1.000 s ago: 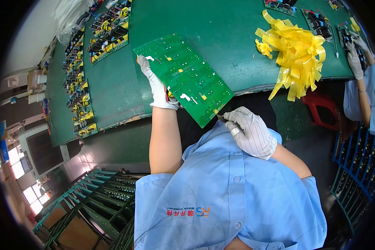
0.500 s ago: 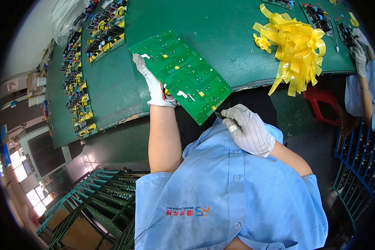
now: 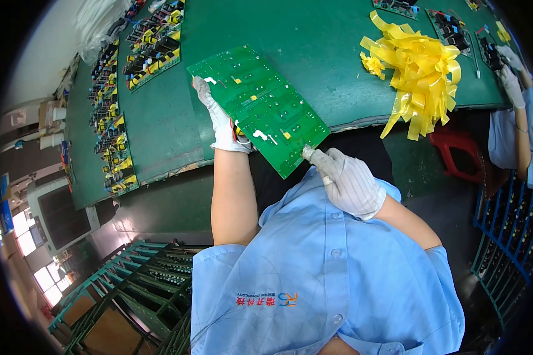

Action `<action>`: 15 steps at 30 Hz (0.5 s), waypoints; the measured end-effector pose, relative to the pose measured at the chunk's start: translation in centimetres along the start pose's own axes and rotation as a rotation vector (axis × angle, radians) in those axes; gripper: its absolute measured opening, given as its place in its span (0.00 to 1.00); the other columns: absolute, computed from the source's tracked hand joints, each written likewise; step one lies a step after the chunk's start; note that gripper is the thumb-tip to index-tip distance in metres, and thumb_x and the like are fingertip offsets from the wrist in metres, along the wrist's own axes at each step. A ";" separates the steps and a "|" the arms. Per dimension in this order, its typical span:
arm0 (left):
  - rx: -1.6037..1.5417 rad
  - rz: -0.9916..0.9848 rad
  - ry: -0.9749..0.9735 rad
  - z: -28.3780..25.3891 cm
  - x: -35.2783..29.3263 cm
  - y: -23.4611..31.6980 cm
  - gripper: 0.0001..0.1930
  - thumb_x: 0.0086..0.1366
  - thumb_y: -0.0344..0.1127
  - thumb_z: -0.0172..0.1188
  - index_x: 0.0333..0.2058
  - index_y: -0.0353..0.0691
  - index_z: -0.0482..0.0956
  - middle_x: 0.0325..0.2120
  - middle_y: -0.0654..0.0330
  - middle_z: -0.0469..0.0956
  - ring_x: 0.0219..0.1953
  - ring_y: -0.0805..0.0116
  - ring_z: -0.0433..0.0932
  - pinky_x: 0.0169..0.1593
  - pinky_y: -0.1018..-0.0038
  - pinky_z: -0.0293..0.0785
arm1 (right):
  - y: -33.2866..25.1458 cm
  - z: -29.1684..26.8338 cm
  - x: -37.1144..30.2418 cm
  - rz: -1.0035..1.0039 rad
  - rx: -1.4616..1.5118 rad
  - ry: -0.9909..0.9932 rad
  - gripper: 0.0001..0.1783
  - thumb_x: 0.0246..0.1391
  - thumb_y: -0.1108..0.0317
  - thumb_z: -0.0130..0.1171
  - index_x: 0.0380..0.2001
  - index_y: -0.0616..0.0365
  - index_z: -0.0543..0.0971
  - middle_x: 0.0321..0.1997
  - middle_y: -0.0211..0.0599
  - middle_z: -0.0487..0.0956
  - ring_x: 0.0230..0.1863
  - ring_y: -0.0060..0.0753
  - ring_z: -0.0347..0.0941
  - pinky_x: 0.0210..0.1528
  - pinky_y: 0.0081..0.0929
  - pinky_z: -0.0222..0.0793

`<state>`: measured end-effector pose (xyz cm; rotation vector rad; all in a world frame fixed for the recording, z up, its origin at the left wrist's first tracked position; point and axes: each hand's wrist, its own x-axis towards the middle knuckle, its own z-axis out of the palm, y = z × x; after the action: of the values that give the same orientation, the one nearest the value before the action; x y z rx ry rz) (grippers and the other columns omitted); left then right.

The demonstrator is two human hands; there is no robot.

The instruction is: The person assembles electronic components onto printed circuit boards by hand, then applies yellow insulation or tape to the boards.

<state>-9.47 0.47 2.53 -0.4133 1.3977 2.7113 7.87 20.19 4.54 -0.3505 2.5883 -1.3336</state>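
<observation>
- And here's the change: my right hand point(image 3: 349, 183) has come up onto the board point(image 3: 266, 106), fingertips now at its near right corner; half a second ago they stood just off it.
- The yellow patch at that corner drops out of sight, and so does the thin dark piece I had at my fingertips; covered or gone, I can't tell.
- For the work, I judge this as the shift from lining up to touching, at that corner patch.
- My right fingers are bunched together; whether they pinch anything, I can't tell.
- My left hand point(image 3: 219, 121) keeps its hold on the left edge, thumb over the top, the other fingers hidden underneath.
- The board sits tilted, solder side up, its near end out past the front edge of the table point(image 3: 314, 65), above my lap; whether the far end rests, I can't tell.
- Three yellow patches point(image 3: 286, 135) still show on it.
- Room now: green tabletop stretches right to the tape heap point(image 3: 420, 71) and left to the packed boards point(image 3: 115, 127).
- Tightest side is mine: my shirt point(image 3: 302, 248) lies close below that corner.
</observation>
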 end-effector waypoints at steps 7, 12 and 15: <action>0.113 0.021 0.333 0.5 -0.7 -0.6 0.31 0.64 0.66 0.53 0.55 0.51 0.72 0.47 0.59 0.77 0.46 0.57 0.77 0.46 0.58 0.78 | 2.5 -1.2 1.2 0.042 0.496 -0.108 0.20 0.66 0.68 0.47 0.58 0.61 0.73 0.48 0.44 0.79 0.47 0.38 0.75 0.51 0.28 0.71; 0.012 -0.132 0.190 0.3 -1.3 0.6 0.37 0.62 0.72 0.51 0.56 0.48 0.71 0.47 0.57 0.77 0.46 0.58 0.78 0.47 0.58 0.79 | 1.9 -2.8 2.3 0.038 0.467 -0.202 0.20 0.65 0.69 0.45 0.58 0.63 0.73 0.41 0.36 0.79 0.40 0.27 0.72 0.45 0.25 0.70; 0.023 -0.206 0.012 -0.3 -1.0 0.8 0.45 0.58 0.78 0.49 0.60 0.44 0.68 0.50 0.54 0.76 0.50 0.56 0.77 0.51 0.57 0.77 | 1.6 -3.3 2.8 0.003 0.403 -0.199 0.19 0.66 0.69 0.44 0.57 0.62 0.74 0.42 0.42 0.79 0.40 0.37 0.73 0.46 0.30 0.70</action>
<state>-8.56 -0.13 3.25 -0.5412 1.3086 2.5297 4.10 22.74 4.88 -0.3843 2.0967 -1.6777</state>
